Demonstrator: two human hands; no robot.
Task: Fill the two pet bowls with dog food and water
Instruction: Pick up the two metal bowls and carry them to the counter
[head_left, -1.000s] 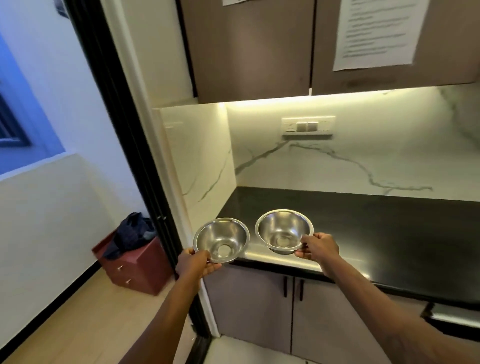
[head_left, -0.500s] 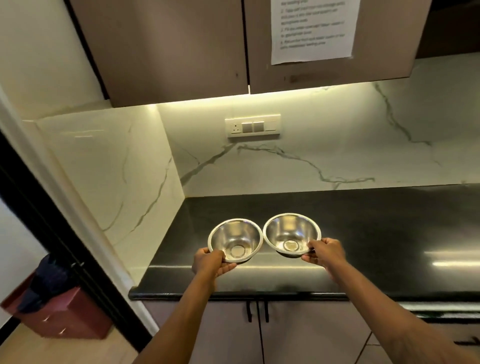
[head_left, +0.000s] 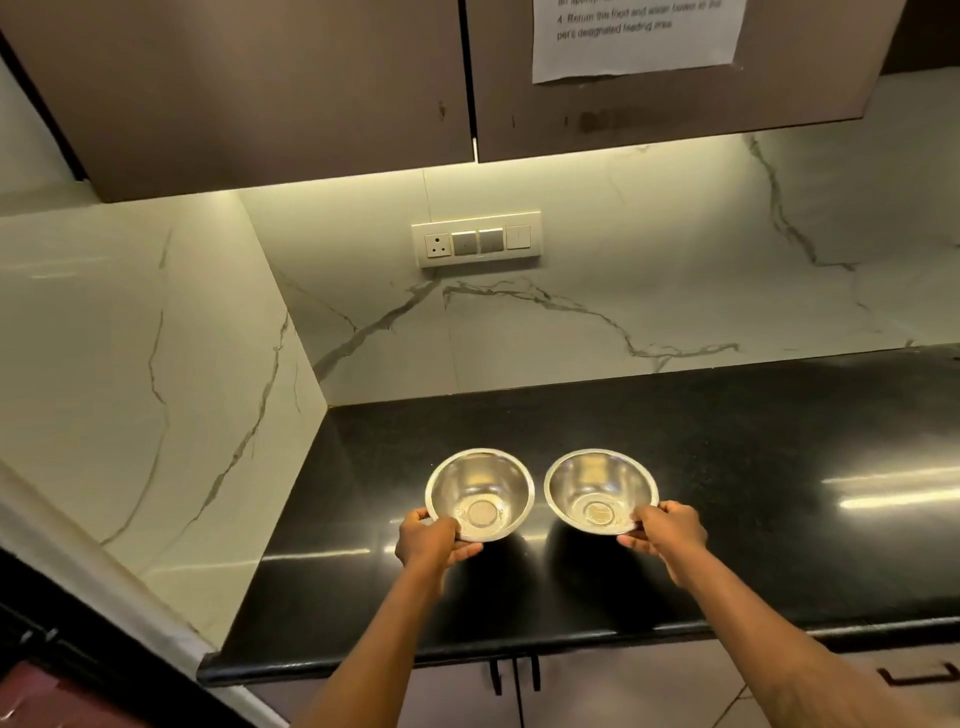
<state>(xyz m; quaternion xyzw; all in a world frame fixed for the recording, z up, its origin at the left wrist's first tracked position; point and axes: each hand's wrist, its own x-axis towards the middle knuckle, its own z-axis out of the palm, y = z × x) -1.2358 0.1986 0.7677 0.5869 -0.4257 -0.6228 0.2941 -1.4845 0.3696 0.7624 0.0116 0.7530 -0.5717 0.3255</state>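
A glossy black counter (head_left: 753, 467) runs along a marble-patterned wall and ends in a corner at its left. Two empty steel bowls sit side by side near its front, the left bowl (head_left: 480, 493) and the right bowl (head_left: 600, 491), close but apart. Whether they rest on it or hang just above cannot be told.

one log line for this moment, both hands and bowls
left hand: holds left bowl rim | right hand: holds right bowl rim | bowls: empty | over: black counter
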